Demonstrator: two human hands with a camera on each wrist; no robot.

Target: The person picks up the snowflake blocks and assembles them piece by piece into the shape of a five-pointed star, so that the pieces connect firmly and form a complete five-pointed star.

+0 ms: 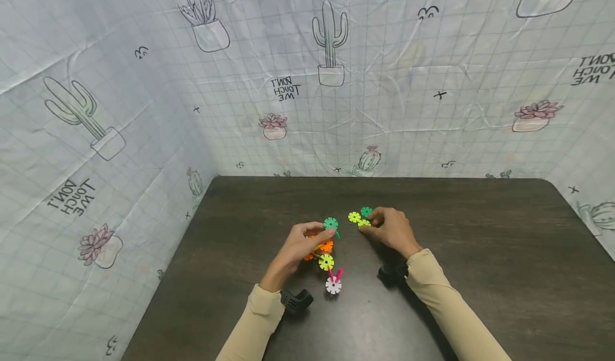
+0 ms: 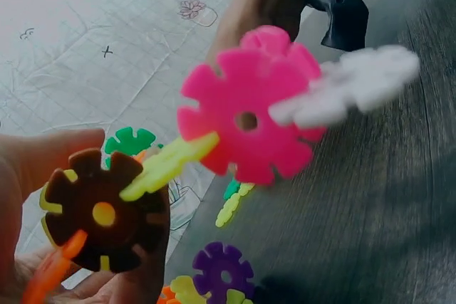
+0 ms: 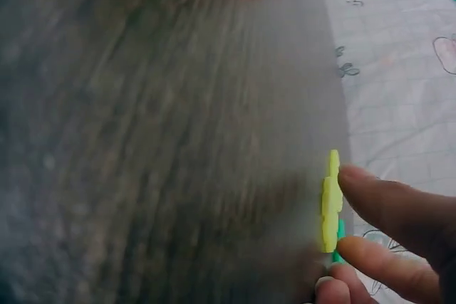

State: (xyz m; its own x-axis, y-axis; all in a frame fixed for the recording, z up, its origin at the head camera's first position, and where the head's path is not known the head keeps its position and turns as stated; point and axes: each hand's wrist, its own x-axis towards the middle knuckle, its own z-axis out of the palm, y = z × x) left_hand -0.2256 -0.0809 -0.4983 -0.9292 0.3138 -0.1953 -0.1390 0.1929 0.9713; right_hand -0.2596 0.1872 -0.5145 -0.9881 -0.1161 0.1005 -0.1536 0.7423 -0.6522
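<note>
My left hand grips a joined cluster of notched plastic discs above the table. In the left wrist view the cluster shows a brown disc, a pink disc, a blurred white disc and a purple disc. A green disc stands at the fingertips, with orange discs partly behind the hand. My right hand pinches a yellow disc low over the table between thumb and finger. Beside it are another yellow disc and a green disc.
The dark wood-grain table extends to both sides. A pale cactus-print cloth hangs behind and at the sides. Each wrist wears a black camera mount; the left mount sits near the tabletop.
</note>
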